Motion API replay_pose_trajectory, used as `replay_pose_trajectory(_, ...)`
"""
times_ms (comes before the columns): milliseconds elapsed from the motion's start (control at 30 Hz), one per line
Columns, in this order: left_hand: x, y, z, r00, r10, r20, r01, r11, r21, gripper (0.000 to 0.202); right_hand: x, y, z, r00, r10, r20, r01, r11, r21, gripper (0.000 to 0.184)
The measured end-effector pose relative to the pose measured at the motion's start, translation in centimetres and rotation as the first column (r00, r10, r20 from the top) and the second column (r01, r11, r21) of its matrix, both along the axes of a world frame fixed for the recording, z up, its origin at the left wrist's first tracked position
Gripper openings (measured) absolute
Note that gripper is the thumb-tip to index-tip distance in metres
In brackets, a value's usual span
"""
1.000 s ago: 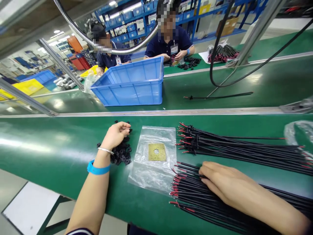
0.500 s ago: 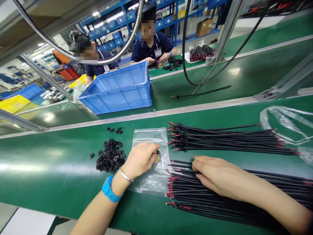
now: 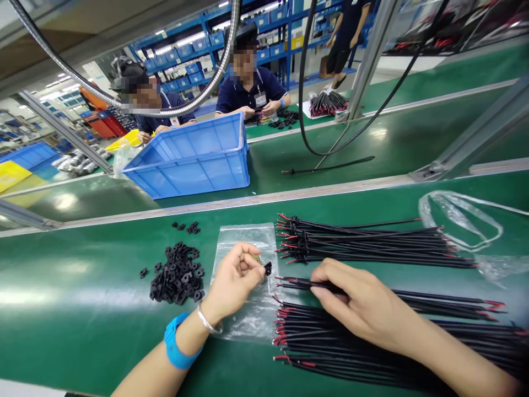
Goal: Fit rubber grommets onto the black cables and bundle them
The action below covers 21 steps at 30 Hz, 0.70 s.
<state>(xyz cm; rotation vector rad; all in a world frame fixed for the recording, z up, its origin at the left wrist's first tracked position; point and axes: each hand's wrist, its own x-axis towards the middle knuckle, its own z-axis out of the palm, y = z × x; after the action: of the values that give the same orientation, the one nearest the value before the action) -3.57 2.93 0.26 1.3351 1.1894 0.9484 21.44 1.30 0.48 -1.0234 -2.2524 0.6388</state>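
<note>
The left hand [image 3: 235, 275] is curled narrow, thumb and fingertips pinched on a small black rubbery piece [image 3: 268, 268] that pokes out just past the fingers towards the right hand. A matte blue wristband [image 3: 173, 342] and a thin silver bangle [image 3: 206, 322] sit on that wrist. Under this hand lies a flat clear plastic bag [image 3: 243, 234], glossy and a little wrinkled; something yellowish shows beneath the fingers, too hidden to make out.

The right hand [image 3: 359, 303] is also closed, its fingertips nipping a thin black wire with red tips [image 3: 438, 300] near its left end. That end points at the pinched piece and stops just short of it. The wire runs away to the right, lifted slightly off the rest. Beneath the right palm and forearm spreads a loose sheaf of black wires [image 3: 330, 347], slim and smooth, red-tipped at the end nearer the left hand.

Just beyond the right hand lies a tied bundle of black wires [image 3: 372, 242], cinched near its left end. Left of the left hand, near but apart, sits a heap of small black knobbly pieces [image 3: 177, 273] on the smooth green belt [image 3: 82, 286]. Far right of the right hand is a crumpled clear film bag [image 3: 458, 215]. Well beyond both hands stands a ribbed blue plastic crate [image 3: 194, 160].
</note>
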Motion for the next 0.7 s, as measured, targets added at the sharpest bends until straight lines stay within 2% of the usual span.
replay_pose_trajectory(100,0.7,-0.4,0.5,0.995,0.019,0.094,-0.013,0.998,-0.061,0.029,-0.4,-0.2,-0.5,0.999,-0.028,-0.039,0.031,0.997,0.066,0.008)
replay_pose_trajectory(233,0.9,-1.0,0.5,0.995,0.042,0.088,-0.038,0.999,-0.037,0.029,-0.5,-0.3,-0.7,0.999,-0.049,-0.012,0.05,0.994,0.098,0.008)
replay_pose_trajectory(300,0.9,-1.4,0.3,0.999,0.041,-0.014,-0.04,0.997,0.063,0.027,-0.5,-0.4,-0.7,0.998,-0.061,-0.004,0.061,0.992,0.108,0.009)
replay_pose_trajectory(367,0.8,-1.9,0.0,0.983,0.045,-0.179,0.001,0.969,0.246,0.027,-0.7,-0.6,-0.6,0.998,-0.064,-0.008,0.064,0.991,0.118,0.009)
replay_pose_trajectory(467,1.0,-2.6,-0.4,0.936,0.066,-0.347,0.137,0.837,0.529,0.031,-1.0,-0.9,-0.3,0.998,-0.055,-0.036,0.06,0.986,0.155,0.011)
replay_pose_trajectory(500,1.1,-2.8,-0.4,0.937,0.067,-0.342,0.157,0.796,0.584,0.033,-1.0,-1.0,-0.3,0.997,-0.051,-0.05,0.059,0.983,0.176,0.01)
replay_pose_trajectory(533,1.2,-2.9,-0.5,0.952,0.054,-0.301,0.145,0.785,0.602,0.035,-1.1,-1.1,-0.2,0.997,-0.044,-0.064,0.056,0.979,0.196,0.01)
replay_pose_trajectory(567,1.4,-2.9,-0.4,0.974,0.035,-0.224,0.103,0.812,0.575,0.038,-1.0,-1.1,-0.2,0.996,-0.036,-0.076,0.052,0.976,0.213,0.009)
replay_pose_trajectory(600,1.5,-2.8,-0.4,0.992,0.012,-0.127,0.053,0.868,0.493,0.043,-1.0,-1.2,-0.1,0.996,-0.028,-0.085,0.047,0.972,0.23,0.009)
replay_pose_trajectory(667,1.6,-2.6,-0.2,0.998,-0.023,0.065,0.009,0.977,0.212,0.047,-0.9,-1.2,-0.2,0.997,-0.015,-0.08,0.035,0.965,0.262,0.009)
replay_pose_trajectory(700,1.7,-2.4,-0.1,0.99,-0.042,0.138,0.034,0.998,0.06,0.046,-0.9,-1.3,-0.2,0.998,-0.012,-0.067,0.03,0.959,0.283,0.01)
